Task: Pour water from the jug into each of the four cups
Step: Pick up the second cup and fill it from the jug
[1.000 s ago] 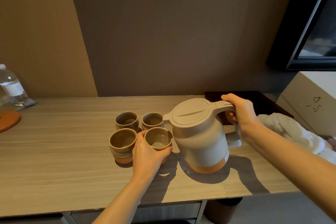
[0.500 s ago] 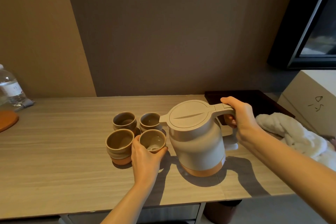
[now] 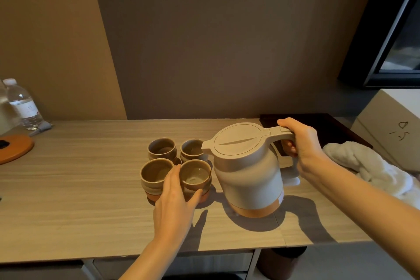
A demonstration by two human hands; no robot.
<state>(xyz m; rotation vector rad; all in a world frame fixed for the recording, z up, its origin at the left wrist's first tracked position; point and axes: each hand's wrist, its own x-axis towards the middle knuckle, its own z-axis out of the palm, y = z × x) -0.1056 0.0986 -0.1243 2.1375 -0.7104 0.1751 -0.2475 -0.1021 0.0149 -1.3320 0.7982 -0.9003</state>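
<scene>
Smooth beige jug (image 3: pixel 248 173) upright on wood-grain table (image 3: pixel 79 188), just right of four squat glazed cups (image 3: pixel 176 166).
Right hand (image 3: pixel 300 145) closed around curved handle; left hand (image 3: pixel 176 204) cupped around near-right cup (image 3: pixel 195 177), beside near-left cup (image 3: pixel 155 175).

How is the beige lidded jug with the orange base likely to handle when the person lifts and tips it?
The beige plastic jug with the orange base probably lifts stiffly and securely: the right hand wraps its rigid handle. It may be heavy if full; the contents are hidden. Its wide base suggests it stands steadily.
</scene>
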